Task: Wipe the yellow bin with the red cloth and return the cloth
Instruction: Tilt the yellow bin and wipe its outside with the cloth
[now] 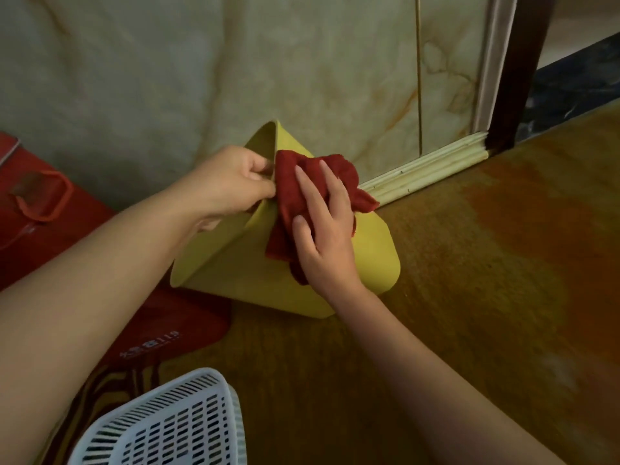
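The yellow bin [375, 250] lies tipped on its side on the brown floor, its open mouth turned to the left and its base toward the right. My left hand [228, 179] pinches the upper rim of the bin between thumb and fingers. A crumpled red cloth [292, 176] is spread over the bin's upper side wall. My right hand [322, 229] lies flat on the cloth with fingers spread, pressing it against the bin. Part of the cloth is hidden under that hand.
A white slotted plastic basket [167, 427] stands at the bottom left. Red bags [40, 209] lie on the floor to the left, one [161, 333] just under the bin's mouth. A marbled wall with a pale skirting board [426, 169] runs behind; a dark door frame [516, 78] rises at right.
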Motion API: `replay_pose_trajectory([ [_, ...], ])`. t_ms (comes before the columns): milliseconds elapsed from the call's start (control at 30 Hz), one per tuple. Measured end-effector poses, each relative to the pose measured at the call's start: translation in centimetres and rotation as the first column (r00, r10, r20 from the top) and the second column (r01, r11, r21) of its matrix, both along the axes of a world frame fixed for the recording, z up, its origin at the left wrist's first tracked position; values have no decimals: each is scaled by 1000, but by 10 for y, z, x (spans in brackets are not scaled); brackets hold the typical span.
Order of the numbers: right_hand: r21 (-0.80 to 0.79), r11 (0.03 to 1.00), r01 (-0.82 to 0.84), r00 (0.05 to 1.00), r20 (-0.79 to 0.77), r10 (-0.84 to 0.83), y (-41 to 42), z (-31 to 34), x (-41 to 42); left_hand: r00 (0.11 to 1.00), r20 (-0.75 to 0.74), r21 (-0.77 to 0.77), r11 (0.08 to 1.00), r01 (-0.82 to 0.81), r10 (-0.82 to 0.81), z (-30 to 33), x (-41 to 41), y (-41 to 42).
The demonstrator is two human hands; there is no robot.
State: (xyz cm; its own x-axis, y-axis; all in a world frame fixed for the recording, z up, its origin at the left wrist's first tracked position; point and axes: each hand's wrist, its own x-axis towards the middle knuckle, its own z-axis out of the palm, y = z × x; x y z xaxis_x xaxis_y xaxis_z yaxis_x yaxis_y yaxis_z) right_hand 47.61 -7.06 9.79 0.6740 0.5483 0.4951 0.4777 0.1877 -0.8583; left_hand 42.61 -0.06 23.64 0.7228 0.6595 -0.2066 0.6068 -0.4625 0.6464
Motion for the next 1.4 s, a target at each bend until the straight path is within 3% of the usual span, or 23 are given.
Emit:
replay_pose_trajectory([
  [167,-164,986,38,983,186,-7,-20,-68,14,999,-41,-19,999,-29,28,5,0,9],
  [333,-321,947,22,995,-84,-51,-45,-116,39,994,-87,10,998,-61,61,8,20,5],
  [600,-273,962,6,995,-92,-32,-61,-105,6,981,-170,-25,994,-103,97,15,7,7],
  [733,-276,958,78,995,-43,-94,-67,-107,4,998,-46,-78,996,-44,40,9,-10,4],
  [767,-282,956,83,995,-29,-95,-68,-107,6,999,-34,-41,999,-7,6,8,-20,5],
  [833,-299,951,85,996,-3,-90,-71,-108,11,984,-171,207,974,89,-54,1,-51,11],
  [900,-309,945,110,994,28,-106,-75,-112,15,959,-282,467,872,147,-10,-13,-82,15],
  [933,-313,942,123,992,33,-118,-77,-115,15,965,-261,532,835,136,10,-18,-93,14],
  [1100,-338,934,118,984,-84,-155,-94,-136,10,984,-156,588,792,166,-90,-32,-89,-1],
  [1200,-486,872,67,958,-213,-193,-109,-151,18,980,-128,590,783,198,-151,-36,-72,-14],
  [1267,-572,819,42,953,-224,-205,-121,-161,17,975,-128,590,777,220,-179,-40,-63,-22],
  [1400,-556,830,48,942,-250,-223,-138,-165,-6,972,-141,573,786,234,-186,-47,-59,-28],
])
